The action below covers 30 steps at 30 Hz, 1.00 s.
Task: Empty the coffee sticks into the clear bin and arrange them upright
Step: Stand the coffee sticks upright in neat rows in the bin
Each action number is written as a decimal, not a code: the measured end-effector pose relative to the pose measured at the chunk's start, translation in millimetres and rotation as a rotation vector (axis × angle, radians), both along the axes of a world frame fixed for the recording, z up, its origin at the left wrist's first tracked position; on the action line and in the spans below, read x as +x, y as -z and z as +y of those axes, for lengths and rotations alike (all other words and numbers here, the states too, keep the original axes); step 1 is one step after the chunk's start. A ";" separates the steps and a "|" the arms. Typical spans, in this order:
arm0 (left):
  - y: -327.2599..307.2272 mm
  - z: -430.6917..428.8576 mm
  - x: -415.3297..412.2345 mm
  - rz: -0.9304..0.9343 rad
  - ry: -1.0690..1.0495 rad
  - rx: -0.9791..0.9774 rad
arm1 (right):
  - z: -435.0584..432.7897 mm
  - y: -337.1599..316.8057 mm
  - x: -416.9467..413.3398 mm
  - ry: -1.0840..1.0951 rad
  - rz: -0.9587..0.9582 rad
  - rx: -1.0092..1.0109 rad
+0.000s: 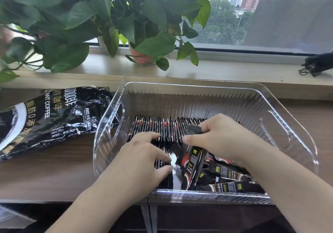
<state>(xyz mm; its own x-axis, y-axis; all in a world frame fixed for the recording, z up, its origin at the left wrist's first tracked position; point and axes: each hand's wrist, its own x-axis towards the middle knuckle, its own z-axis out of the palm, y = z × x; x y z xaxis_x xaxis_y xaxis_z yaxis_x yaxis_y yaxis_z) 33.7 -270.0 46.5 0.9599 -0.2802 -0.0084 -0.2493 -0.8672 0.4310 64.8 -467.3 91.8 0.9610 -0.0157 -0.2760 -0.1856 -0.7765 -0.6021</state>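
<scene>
A clear ribbed bin (198,92) with cut-out handles stands on the wooden table. Inside it, a row of black coffee sticks (162,126) stands upright across the middle. More upright sticks run down the left side under my left hand (144,153), which lies flat on their tops with straight fingers. My right hand (219,135) pinches a small bunch of sticks (191,157) by the upper end, held nearly upright beside the left-hand row. Loose sticks (228,176) lie flat in the bin's near right corner.
The crumpled black coffee bag (45,117) lies on the table left of the bin. Potted plants (142,56) stand on the windowsill behind. A black object with a cord (317,63) sits at the sill's far right. The table's front edge runs just below the bin.
</scene>
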 end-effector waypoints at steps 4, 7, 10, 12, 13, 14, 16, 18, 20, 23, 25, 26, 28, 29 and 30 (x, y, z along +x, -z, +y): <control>-0.4 0.1 -0.1 0.000 0.002 0.002 | -6.7 -6.8 1.7 0.055 -0.131 0.008; -1.4 -0.3 -0.4 0.005 0.001 0.003 | -10.6 -14.3 0.1 0.054 -0.270 -0.006; -1.9 -0.4 -0.5 0.007 0.001 0.006 | -15.2 -27.4 -4.1 0.080 -0.467 -0.136; -2.1 -0.4 -0.6 0.011 -0.001 0.007 | -16.3 -39.0 -7.4 0.110 -0.504 -0.185; -2.1 -0.5 -0.5 0.012 -0.001 0.005 | -16.4 -43.2 -8.3 0.108 -0.500 -0.228; -2.0 -0.5 -0.5 0.011 -0.002 0.002 | -16.7 -45.7 -9.0 0.094 -0.491 -0.285; -2.0 -0.6 -0.6 0.011 -0.001 -0.002 | -19.1 -46.1 -9.0 0.062 -0.480 -0.405; -2.0 -0.5 -0.7 0.013 0.000 0.000 | -22.6 -44.6 -9.0 0.042 -0.440 -0.494; -1.9 0.1 -0.7 0.013 0.001 0.003 | -27.7 -41.8 -8.0 0.008 -0.332 -0.523; -1.2 0.5 -0.4 0.012 0.005 0.003 | -36.0 -36.2 -4.3 -0.041 -0.151 -0.461; -1.3 0.3 -0.3 0.012 0.006 0.002 | -42.6 -32.3 -1.0 -0.032 -0.141 -0.468; -1.4 0.2 -0.4 0.012 0.007 0.002 | -45.5 -31.8 0.6 -0.024 -0.169 -0.499; -1.5 0.4 -0.5 0.013 0.007 0.004 | -49.0 -33.1 1.8 -0.002 -0.238 -0.534; -1.5 0.5 -0.5 0.014 0.005 0.005 | -50.1 -33.8 1.5 0.010 -0.267 -0.503; -1.6 0.3 -0.4 0.013 0.005 0.006 | -51.0 -34.6 0.9 0.023 -0.284 -0.434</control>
<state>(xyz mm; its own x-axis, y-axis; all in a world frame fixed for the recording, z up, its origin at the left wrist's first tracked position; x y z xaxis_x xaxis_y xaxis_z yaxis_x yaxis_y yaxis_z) 33.3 -269.7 48.1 0.9583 -0.2848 -0.0228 -0.2478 -0.8684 0.4295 65.7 -518.3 126.4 0.9951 -0.0933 0.0322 -0.0821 -0.9637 -0.2542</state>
